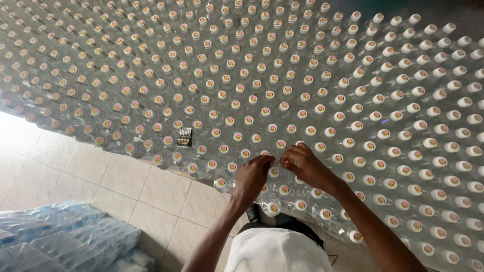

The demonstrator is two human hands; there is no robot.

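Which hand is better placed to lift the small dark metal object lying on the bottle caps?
Probably the left. The left hand lies nearer the small dark metal object, which sits to its left; the right hand would have to cross over it.

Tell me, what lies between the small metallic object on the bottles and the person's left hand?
In the head view, only capped bottles in clear wrap lie between the small metallic object and the left hand.

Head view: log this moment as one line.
left hand: fingertips pinching at capped clear plastic bottles | right hand: same, close beside left | small dark ridged block: atop caps | blue-wrapped packs: on tiled floor
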